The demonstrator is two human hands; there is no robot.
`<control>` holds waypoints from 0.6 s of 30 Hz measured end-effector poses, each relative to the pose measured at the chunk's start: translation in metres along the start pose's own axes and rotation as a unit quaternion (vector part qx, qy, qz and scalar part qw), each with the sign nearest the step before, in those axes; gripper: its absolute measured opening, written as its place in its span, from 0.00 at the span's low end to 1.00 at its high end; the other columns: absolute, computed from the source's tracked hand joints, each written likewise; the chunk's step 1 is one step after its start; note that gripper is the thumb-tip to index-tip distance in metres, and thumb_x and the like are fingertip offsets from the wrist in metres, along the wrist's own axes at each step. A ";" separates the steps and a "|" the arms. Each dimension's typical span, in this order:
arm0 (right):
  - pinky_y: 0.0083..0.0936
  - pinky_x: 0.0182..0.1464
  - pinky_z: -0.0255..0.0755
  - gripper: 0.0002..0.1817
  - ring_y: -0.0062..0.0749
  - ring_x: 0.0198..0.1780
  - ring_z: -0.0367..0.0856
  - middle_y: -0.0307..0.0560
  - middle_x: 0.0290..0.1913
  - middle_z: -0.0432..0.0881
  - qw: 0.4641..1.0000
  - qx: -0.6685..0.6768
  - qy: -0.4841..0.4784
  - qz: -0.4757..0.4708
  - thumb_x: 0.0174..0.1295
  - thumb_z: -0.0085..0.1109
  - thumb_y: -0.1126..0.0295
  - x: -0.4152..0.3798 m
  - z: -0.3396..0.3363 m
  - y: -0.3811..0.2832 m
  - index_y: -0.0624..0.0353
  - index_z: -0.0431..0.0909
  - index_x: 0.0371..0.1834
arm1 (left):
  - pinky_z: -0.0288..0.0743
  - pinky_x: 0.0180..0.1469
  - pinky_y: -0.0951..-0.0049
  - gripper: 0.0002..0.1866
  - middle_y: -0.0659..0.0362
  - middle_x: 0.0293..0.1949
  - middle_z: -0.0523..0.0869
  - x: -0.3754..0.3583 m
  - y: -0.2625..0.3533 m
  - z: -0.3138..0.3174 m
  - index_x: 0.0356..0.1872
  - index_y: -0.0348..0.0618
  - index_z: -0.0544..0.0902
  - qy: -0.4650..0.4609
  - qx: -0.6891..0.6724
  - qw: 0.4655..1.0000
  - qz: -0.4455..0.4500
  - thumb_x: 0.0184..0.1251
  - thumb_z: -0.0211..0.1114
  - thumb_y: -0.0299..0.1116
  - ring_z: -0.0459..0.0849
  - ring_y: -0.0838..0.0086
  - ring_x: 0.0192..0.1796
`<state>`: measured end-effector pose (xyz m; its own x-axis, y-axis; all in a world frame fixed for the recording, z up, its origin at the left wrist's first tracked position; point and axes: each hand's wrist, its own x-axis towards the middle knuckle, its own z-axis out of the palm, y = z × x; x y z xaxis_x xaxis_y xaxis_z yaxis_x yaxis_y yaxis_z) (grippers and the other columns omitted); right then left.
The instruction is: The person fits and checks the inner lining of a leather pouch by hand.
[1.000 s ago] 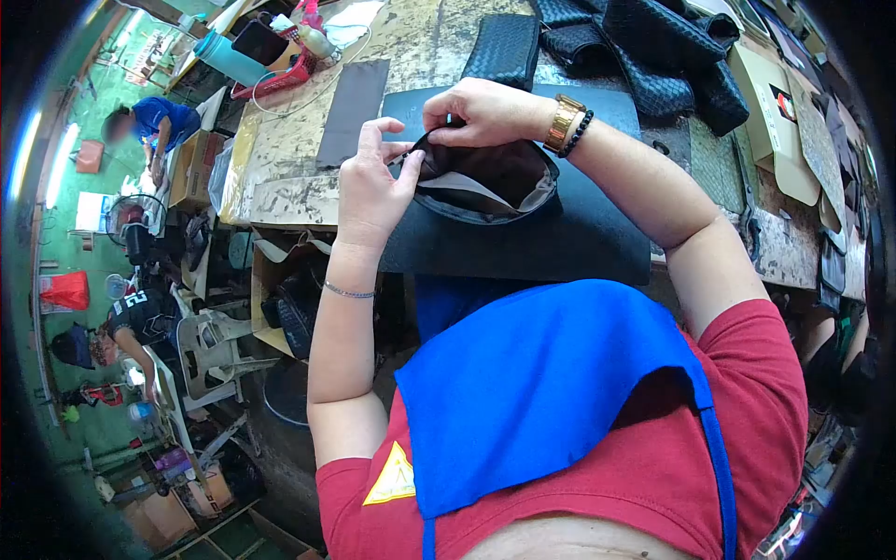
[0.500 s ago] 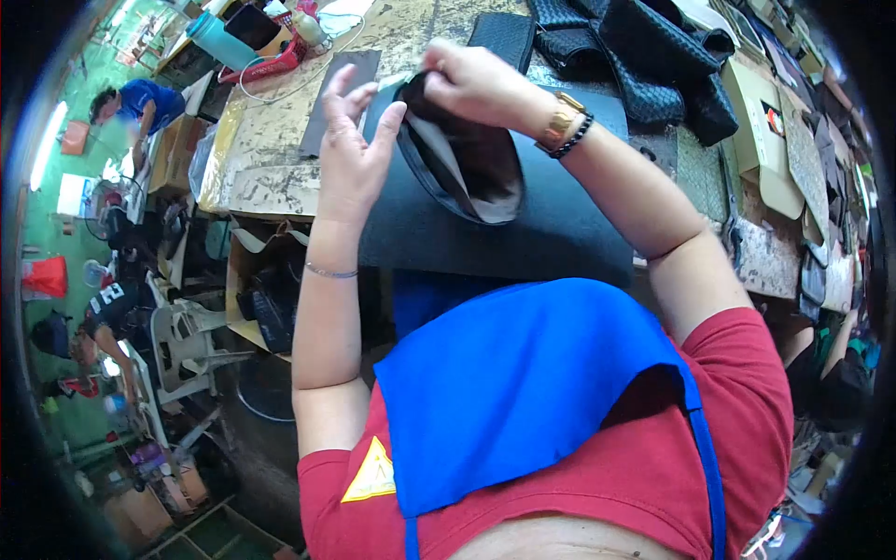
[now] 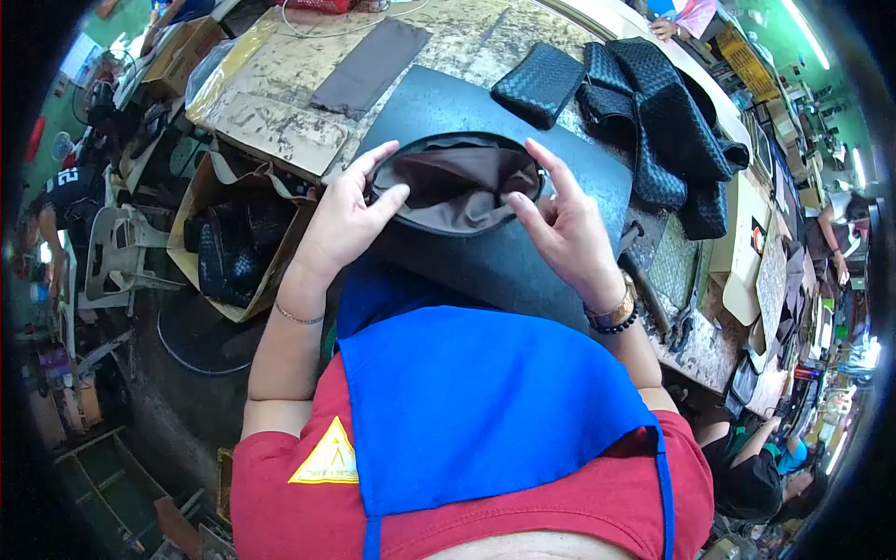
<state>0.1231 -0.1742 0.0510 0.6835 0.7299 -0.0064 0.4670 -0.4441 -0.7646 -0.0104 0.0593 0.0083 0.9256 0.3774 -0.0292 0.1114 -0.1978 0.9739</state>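
Note:
A black pouch with a brownish-grey fabric lining is spread at its mouth, facing up at me. My left hand grips the left end of the rim between thumb and fingers. At the opposite end, my right hand pinches the rim, its thumb on the inner side. The pouch is over a dark flat board at the table's near edge. Its outside is mostly hidden below the rim.
Black woven-pattern pouches lie beyond my right hand, with more in a heap. A dark fabric piece rests on the worn table. Left of me stands a cardboard box holding black items. Other people sit further off.
My right hand has moved from the pouch's far end to its right end. The pouch has turned from lengthwise to crosswise, its mouth wider. My view has shifted to the right.

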 end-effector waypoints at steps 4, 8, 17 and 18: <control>0.35 0.44 0.74 0.20 0.41 0.41 0.80 0.46 0.35 0.80 0.958 -0.072 0.102 -0.257 0.58 0.68 0.65 0.033 0.008 -0.015 0.58 0.79 0.53 | 0.73 0.58 0.78 0.19 0.59 0.52 0.83 0.007 -0.002 0.000 0.63 0.31 0.75 -0.001 -0.007 1.000 0.000 0.73 0.57 0.25 0.80 0.81 0.51; 0.37 0.47 0.76 0.16 0.45 0.43 0.82 0.48 0.38 0.83 0.930 -0.115 0.091 -0.336 0.58 0.68 0.62 0.077 0.036 -0.009 0.58 0.80 0.45 | 0.73 0.58 0.78 0.17 0.59 0.51 0.84 0.013 -0.009 -0.006 0.60 0.31 0.77 -0.016 -0.012 1.000 -0.018 0.75 0.55 0.27 0.80 0.81 0.51; 0.38 0.41 0.76 0.10 0.47 0.37 0.83 0.50 0.31 0.84 0.960 -0.071 -0.027 -0.271 0.61 0.65 0.61 0.080 0.034 -0.013 0.56 0.84 0.33 | 0.72 0.57 0.78 0.20 0.59 0.48 0.84 0.009 -0.014 -0.001 0.64 0.30 0.75 0.017 -0.091 0.996 -0.014 0.75 0.52 0.29 0.79 0.81 0.48; 0.38 0.41 0.76 0.10 0.47 0.37 0.83 0.50 0.31 0.84 0.958 -0.065 -0.023 -0.277 0.61 0.64 0.61 0.077 0.033 -0.015 0.57 0.84 0.33 | 0.72 0.57 0.79 0.20 0.58 0.48 0.84 0.009 -0.015 0.000 0.64 0.30 0.75 0.021 -0.090 0.996 -0.013 0.76 0.52 0.29 0.79 0.81 0.48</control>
<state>0.1503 -0.0949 0.0406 0.2862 0.8933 0.3465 0.8188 -0.0401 -0.5727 -0.0042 0.0656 -0.0064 0.9068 0.4186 -0.0496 0.0652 -0.0230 0.9976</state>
